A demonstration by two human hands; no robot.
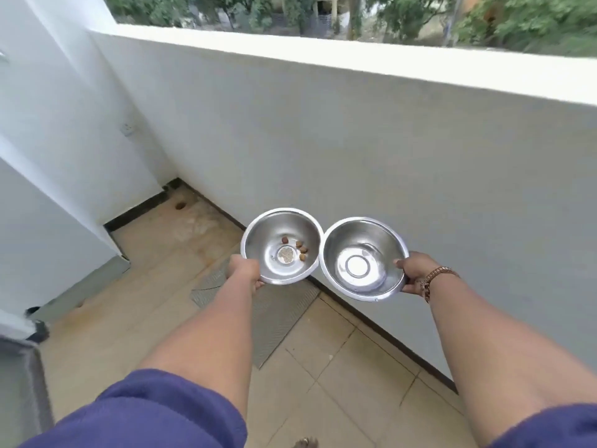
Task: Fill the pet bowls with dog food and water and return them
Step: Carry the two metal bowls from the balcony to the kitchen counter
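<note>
Two shiny steel pet bowls are held out in front of me above the balcony floor, their rims touching. The left bowl (274, 231) holds a few brown kibble pieces (298, 247) and some crumbs at its bottom. My left hand (244, 270) grips its near rim. The right bowl (371, 240) has nothing solid in it; whether a film of water lies inside I cannot tell. My right hand (415, 273), with a watch on the wrist, grips that bowl's right rim.
A grey mat (277, 318) lies on the beige tiled floor below the bowls, against the white balcony wall (387, 140). A white wall corner (48, 221) juts in on the left. A floor drain hole (180, 205) sits in the far corner. Trees show beyond the parapet.
</note>
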